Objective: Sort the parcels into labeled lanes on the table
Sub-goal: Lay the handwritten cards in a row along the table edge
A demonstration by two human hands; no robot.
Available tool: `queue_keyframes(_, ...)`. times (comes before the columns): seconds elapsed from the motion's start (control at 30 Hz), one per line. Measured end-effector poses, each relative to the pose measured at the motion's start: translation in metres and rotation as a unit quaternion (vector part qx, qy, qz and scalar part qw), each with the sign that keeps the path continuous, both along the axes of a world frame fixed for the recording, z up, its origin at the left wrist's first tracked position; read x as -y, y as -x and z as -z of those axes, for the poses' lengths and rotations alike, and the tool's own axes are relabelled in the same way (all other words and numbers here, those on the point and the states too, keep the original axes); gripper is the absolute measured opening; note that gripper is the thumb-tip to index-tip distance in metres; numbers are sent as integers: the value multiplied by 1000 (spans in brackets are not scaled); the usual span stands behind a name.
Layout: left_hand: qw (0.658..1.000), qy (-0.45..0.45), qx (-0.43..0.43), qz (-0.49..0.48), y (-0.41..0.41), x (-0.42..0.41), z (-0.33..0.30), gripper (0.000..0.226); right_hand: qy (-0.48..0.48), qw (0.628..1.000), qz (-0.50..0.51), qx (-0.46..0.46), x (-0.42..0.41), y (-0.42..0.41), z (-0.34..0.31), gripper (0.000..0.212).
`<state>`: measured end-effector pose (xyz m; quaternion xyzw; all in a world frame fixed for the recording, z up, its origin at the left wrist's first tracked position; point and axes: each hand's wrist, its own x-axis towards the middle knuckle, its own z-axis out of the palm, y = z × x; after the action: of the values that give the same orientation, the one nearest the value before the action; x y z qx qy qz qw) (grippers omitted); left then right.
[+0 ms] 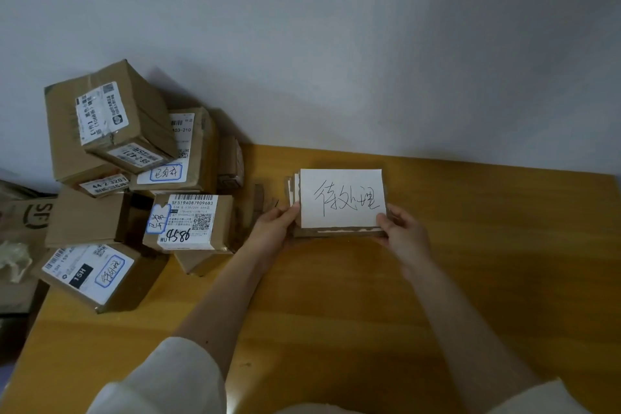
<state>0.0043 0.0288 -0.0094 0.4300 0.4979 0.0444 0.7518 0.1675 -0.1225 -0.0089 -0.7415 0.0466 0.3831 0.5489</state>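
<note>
Gripping a small stack of cards [339,198] by its two short edges, the left hand [274,223] and right hand [405,232] hold it over the far middle of the wooden bench [336,296]; the top white card bears handwritten characters. Cardboard parcels [134,178] lie heaped at the bench's left end against the wall [336,44].

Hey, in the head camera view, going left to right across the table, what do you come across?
Pile of cardboard parcels → left hand → stack of cards with the handwritten white card on top → right hand → bare stretch of wooden table.
</note>
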Motion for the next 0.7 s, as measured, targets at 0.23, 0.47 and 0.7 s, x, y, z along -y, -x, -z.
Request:
queue_keyframes(0.23,997,-35,-58,-41,13,15,11,20,55,998,7,13,10,5,8,36)
queue_keyframes(0.47,987,-64,-146,18,24,25,20,30,20,992,128,-7,-7,-4,7,30)
queue_keyframes(0.7,985,-36,-156,57,34,32,27,29,15,992,109,-61,-55,-10,21,34)
